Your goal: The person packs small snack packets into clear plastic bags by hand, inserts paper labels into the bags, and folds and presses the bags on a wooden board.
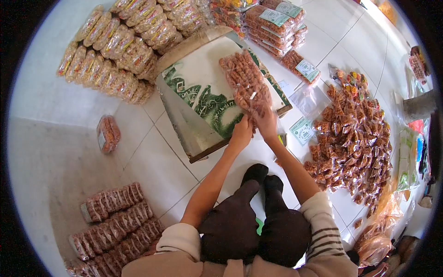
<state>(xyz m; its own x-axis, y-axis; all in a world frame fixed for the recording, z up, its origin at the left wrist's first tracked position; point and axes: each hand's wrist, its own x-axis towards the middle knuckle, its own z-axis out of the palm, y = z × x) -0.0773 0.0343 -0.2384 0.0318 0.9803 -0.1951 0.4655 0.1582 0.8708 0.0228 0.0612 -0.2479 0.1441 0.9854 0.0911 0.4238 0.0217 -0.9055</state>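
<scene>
A clear plastic bag of brown snacks [242, 74], packed in rows, lies tilted over a low box-like stand [198, 74] with a white-and-green printed top. My left hand [242, 133] is closed at the near end of the bag; its fingertips are partly hidden. Alongside it, my right hand [264, 119] is wrapped round the bag's near right side. Right of the stand, flat plastic bags [311, 99] and a green-and-white label card [302, 130] lie on the floor.
A large heap of small brown snack packets [353, 138] covers the floor at right. Labelled snack packs [276, 23] are stacked behind the stand. Pale snack packs [110, 55] are piled at back left, dark packs [113, 226] at front left, and one pack [108, 134] lies alone.
</scene>
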